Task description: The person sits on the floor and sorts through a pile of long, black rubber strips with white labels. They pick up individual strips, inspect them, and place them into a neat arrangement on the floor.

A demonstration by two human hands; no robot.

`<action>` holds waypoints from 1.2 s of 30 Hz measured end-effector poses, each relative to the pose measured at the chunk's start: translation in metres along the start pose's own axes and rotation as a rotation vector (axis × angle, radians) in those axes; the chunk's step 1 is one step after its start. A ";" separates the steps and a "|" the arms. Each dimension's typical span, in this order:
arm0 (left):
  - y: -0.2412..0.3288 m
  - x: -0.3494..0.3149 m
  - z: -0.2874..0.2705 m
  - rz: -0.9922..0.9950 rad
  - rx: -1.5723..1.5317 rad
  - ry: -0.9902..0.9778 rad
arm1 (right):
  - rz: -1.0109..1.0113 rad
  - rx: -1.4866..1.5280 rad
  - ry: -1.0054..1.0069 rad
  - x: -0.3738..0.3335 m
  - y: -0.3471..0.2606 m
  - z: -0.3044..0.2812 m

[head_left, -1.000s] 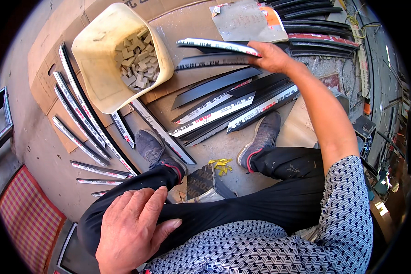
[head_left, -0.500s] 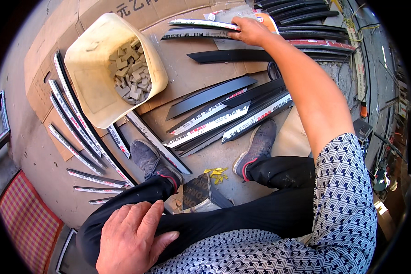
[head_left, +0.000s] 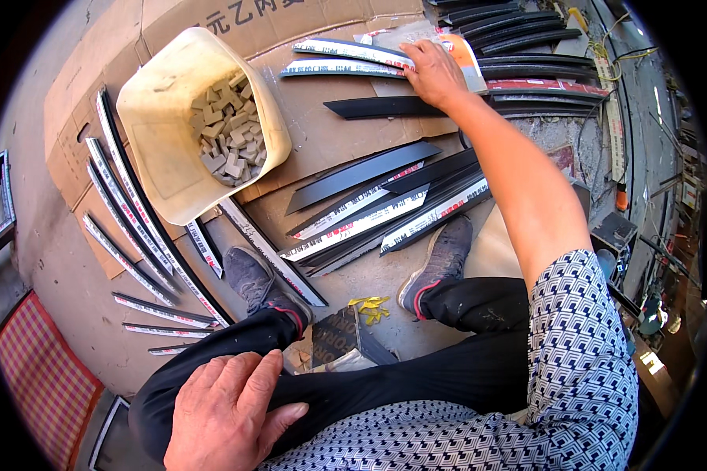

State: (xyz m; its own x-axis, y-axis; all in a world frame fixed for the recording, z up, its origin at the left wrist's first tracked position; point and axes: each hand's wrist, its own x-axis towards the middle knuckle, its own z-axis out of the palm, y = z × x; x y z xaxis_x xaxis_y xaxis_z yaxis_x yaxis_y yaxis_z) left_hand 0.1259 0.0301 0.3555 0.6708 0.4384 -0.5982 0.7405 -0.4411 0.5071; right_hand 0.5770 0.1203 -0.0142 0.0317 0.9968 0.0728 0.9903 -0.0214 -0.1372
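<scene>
My right hand (head_left: pixel 436 72) reaches far forward and is closed over the end of a long curved trim strip with white film (head_left: pixel 346 51), which lies on the flattened cardboard (head_left: pixel 306 129). A second white-filmed strip (head_left: pixel 334 69) lies just below it. A black strip (head_left: pixel 385 106) lies near my wrist. My left hand (head_left: pixel 224 416) rests flat on my left knee, fingers apart, holding nothing.
A cream plastic tub (head_left: pixel 145 102) of small tan blocks lies tilted at the left. Several filmed and black strips (head_left: pixel 369 212) are piled before my shoes; more strips (head_left: pixel 126 212) fan out at the left and more black ones (head_left: pixel 526 39) lie stacked at the top right. A red checked mat (head_left: pixel 39 377) lies at the lower left.
My right hand has carried the white-filmed strip farther away and set it down beside another at the top of the cardboard. My left hand has stayed on the knee.
</scene>
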 end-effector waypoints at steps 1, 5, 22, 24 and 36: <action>0.000 0.000 0.000 -0.002 -0.002 0.002 | -0.003 0.006 0.007 -0.005 -0.002 -0.001; -0.001 -0.002 -0.001 -0.005 -0.008 0.011 | -0.059 0.057 -0.068 -0.045 -0.007 -0.005; -0.006 -0.001 0.000 0.025 0.002 -0.029 | -0.154 -0.082 -0.242 -0.063 -0.001 -0.004; 0.002 -0.001 -0.004 -0.004 -0.013 -0.003 | -0.147 -0.057 -0.227 -0.064 -0.002 -0.004; 0.003 0.000 -0.002 -0.003 -0.024 -0.009 | -0.159 0.067 -0.122 -0.078 -0.012 -0.017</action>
State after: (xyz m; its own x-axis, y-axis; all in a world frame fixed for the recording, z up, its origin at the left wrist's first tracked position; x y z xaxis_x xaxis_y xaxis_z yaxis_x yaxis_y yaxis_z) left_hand 0.1280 0.0308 0.3581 0.6684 0.4329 -0.6048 0.7432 -0.4211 0.5199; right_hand 0.5652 0.0413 -0.0015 -0.1452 0.9892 -0.0205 0.9702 0.1383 -0.1990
